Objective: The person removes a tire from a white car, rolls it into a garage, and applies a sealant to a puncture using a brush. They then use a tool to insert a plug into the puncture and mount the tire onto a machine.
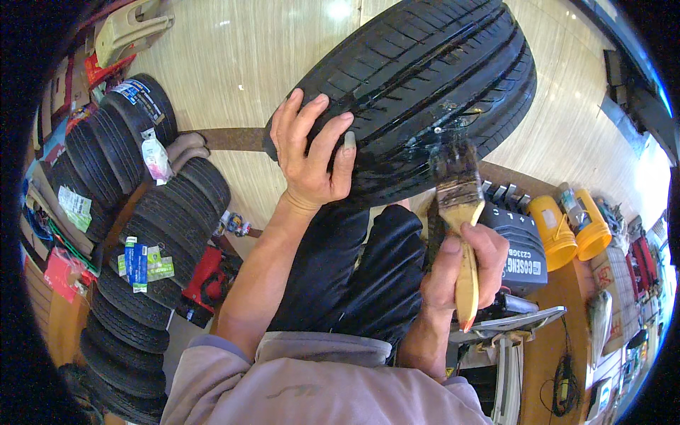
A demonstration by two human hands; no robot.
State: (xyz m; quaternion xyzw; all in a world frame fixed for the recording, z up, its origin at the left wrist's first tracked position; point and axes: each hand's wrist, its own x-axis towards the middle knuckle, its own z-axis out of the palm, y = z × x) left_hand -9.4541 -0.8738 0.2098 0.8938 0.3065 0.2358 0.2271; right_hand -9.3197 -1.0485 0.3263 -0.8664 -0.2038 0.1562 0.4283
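Left hand (312, 166), fingers (306, 124) spread, rests on the upper-centre tire (397, 85); right hand (486, 262) grips a brush (462, 202). Brushing seems unfinished: one wet-looking patch (419, 150) shows.

Black grooved tyre (397, 85), tilted, partly glossy; yellow-handled flat brush (459, 204), dark bristles at the tread.

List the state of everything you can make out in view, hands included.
Left hand: open, fingers spread on the tire.
Right hand: closed around the brush handle.
Brush: bristles dark-coated, at the tread.
Tire: tread exposed, wet-looking near the bristles.
Tires at left: packed together, some labelled.
Yellow buckets: side by side.
Black cable: loosely coiled.
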